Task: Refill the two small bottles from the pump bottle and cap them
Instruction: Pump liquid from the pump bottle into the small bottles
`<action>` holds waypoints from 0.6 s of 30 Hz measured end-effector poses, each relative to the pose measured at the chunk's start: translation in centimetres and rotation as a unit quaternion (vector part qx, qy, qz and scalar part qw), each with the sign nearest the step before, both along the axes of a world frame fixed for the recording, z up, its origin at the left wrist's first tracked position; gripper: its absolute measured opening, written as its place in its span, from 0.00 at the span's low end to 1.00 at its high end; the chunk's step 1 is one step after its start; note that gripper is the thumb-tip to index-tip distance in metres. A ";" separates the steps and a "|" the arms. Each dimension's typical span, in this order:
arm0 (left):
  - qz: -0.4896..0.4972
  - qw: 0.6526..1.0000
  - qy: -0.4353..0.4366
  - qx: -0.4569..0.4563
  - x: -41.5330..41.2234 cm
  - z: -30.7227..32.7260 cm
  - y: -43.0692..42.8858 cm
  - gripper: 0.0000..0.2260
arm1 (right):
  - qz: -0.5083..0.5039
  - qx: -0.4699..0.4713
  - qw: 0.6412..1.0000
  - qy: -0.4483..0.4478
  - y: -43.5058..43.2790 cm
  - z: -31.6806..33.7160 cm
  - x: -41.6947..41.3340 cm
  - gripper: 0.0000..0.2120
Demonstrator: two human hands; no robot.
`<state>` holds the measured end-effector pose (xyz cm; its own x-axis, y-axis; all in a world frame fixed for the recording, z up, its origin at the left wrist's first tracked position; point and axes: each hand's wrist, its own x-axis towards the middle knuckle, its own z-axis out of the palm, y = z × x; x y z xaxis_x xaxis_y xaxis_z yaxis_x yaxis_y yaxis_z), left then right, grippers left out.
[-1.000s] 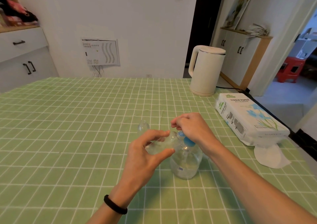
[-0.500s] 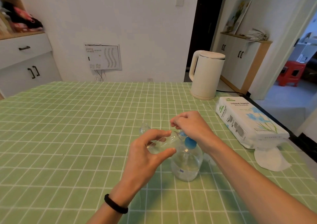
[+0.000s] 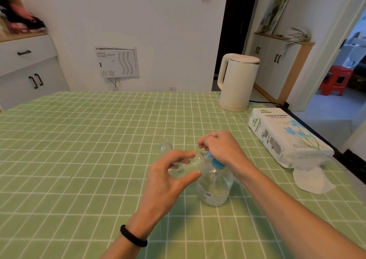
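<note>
Under the right hand (image 3: 219, 149), half-hidden head of the pump bottle (image 3: 214, 187).

There was just one camera. It sat on the person's head and looked forward and down over the green checked table (image 3: 79, 159). The left hand (image 3: 168, 179) and right hand (image 3: 221, 149) were close under it, near the middle. The far white wall (image 3: 138, 20) showed up top. The view was very wide.
</note>
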<state>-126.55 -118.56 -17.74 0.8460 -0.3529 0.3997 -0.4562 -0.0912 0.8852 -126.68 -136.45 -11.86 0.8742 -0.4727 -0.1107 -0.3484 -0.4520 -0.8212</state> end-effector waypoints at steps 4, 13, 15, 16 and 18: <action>-0.001 1.000 -0.001 0.004 -0.2 0.4 0.1 0.18 | -0.001 0.007 1.000 -0.010 0.1 0.2 -0.1 0.13; 0.004 1.000 -0.012 0.007 -0.2 0.8 0.1 0.18 | 0.014 0.000 1.000 -0.023 0.0 0.5 0.3 0.11; 0.004 1.000 -0.010 0.004 -0.2 0.6 0.0 0.18 | 0.009 0.006 1.000 -0.024 0.0 0.3 0.2 0.12; 0.004 1.000 -0.009 0.001 -0.2 0.5 0.0 0.18 | 0.006 0.012 1.000 -0.022 0.0 0.2 0.2 0.12; 0.003 1.000 -0.007 -0.003 -0.2 0.2 0.0 0.18 | 0.004 0.019 1.000 -0.018 0.0 -0.1 0.0 0.13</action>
